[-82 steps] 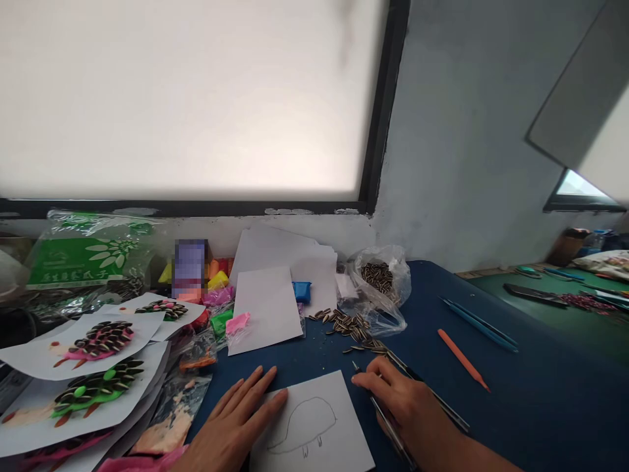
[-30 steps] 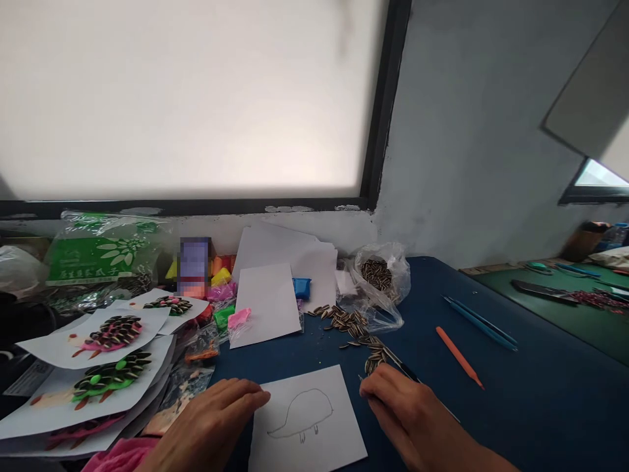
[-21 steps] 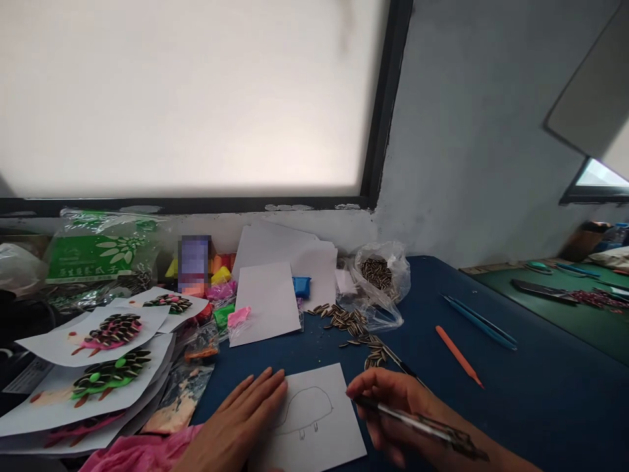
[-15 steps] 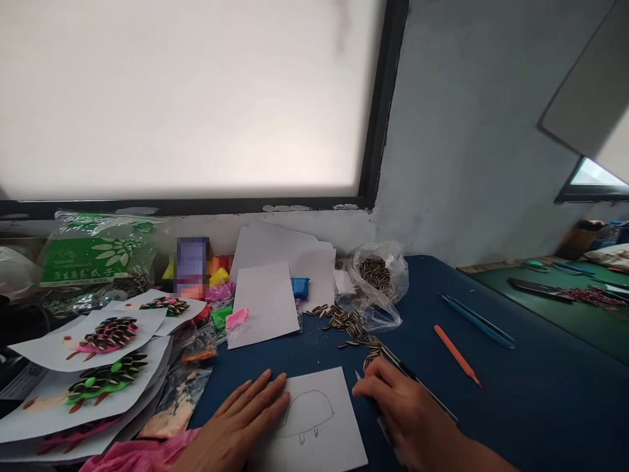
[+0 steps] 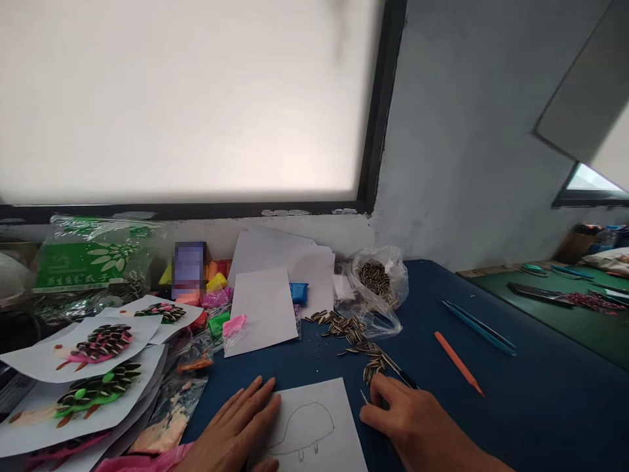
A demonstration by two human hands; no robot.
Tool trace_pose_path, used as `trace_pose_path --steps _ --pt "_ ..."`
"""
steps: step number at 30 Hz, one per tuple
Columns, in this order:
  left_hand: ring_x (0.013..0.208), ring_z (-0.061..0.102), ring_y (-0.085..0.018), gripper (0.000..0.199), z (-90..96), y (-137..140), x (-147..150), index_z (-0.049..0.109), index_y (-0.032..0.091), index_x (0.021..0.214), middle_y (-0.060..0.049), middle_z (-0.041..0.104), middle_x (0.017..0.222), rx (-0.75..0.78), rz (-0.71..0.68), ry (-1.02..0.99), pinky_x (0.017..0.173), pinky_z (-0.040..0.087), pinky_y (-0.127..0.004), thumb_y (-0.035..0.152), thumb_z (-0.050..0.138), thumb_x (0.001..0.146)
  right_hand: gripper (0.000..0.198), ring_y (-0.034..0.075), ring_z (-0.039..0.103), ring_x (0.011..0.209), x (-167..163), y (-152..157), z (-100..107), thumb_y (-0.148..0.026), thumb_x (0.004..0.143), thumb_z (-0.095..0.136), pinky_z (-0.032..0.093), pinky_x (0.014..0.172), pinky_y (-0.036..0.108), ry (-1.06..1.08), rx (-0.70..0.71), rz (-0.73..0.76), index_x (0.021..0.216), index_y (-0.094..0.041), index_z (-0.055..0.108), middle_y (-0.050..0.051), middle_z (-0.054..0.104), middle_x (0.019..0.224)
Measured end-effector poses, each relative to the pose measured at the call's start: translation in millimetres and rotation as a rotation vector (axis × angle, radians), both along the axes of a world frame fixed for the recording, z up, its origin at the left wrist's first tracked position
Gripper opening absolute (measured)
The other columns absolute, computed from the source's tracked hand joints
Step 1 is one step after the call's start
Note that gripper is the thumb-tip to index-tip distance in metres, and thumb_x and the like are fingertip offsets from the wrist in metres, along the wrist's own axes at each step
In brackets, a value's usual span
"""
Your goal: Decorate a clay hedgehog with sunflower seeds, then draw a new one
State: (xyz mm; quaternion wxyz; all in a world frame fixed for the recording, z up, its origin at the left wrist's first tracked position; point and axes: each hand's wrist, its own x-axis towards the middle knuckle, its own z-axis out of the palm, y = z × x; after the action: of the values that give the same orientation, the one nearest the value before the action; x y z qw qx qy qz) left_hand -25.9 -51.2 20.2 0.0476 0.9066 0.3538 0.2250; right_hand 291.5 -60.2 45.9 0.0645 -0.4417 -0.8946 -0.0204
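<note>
My left hand (image 5: 240, 423) lies flat, fingers stretched out, over the left edge of a white sheet of paper (image 5: 344, 429). A pencil-like outline drawing (image 5: 309, 426) on that sheet shows a rounded body with two small legs. Just right of the sheet, my right hand (image 5: 407, 419) is closed around a pen, whose thin tip (image 5: 363, 396) pokes out past the fingers; most of the barrel is hidden. Close above those fingers are loose striped sunflower seeds (image 5: 374, 364) and a slim dark-handled tool (image 5: 403, 375), partly covered by the hand.
Finished seed-and-clay hedgehog cards (image 5: 98, 341) are piled at left, beside bagged coloured clay (image 5: 216, 322). Blank paper (image 5: 263, 308) and an open bag of seeds (image 5: 376, 278) stand towards the wall. Blue tweezers (image 5: 479, 328) and an orange stick (image 5: 457, 360) lie at right.
The view has shifted slightly. My right hand has moved a little down and right, away from the sheet, with the pen in it. My left hand stays flat on the paper's edge.
</note>
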Motion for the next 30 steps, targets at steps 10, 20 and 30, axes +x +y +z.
trace_pose_path --steps 10,20,30 --pt "0.077 0.072 -0.017 0.022 19.5 13.2 -15.6 0.066 0.031 0.104 0.001 0.073 0.088 -0.049 0.154 -0.151 0.066 0.058 -0.02 0.027 0.046 0.096 0.052 0.019 0.061 0.064 0.5 -0.1 -2.5 0.007 0.07 0.047 0.026 0.05 0.025 -0.037 -0.043 -0.062 0.113 -0.019 0.062 0.007 0.065 0.085" --pt "0.061 0.065 -0.017 0.024 6.8 14.2 -5.5 0.058 0.026 0.08 -0.001 0.065 0.071 -0.009 0.246 -0.075 0.055 0.049 -0.023 0.024 0.039 0.095 0.019 0.019 0.066 0.067 -4.2 -4.3 -4.1 -0.005 0.083 0.055 0.041 0.052 0.024 0.068 0.037 -0.092 0.097 -0.019 0.057 0.006 0.066 0.087" --pt "0.077 0.07 -0.018 0.022 -4.6 14.4 -15.3 0.062 0.026 0.106 -0.003 0.069 0.092 0.047 0.203 -0.093 0.065 0.055 -0.022 0.021 0.042 0.097 0.021 0.017 0.062 0.055 -12.1 -6.2 -0.2 0.001 0.083 0.049 0.033 0.046 0.022 -0.043 -0.069 -0.099 0.088 -0.017 0.057 0.005 0.066 0.077"
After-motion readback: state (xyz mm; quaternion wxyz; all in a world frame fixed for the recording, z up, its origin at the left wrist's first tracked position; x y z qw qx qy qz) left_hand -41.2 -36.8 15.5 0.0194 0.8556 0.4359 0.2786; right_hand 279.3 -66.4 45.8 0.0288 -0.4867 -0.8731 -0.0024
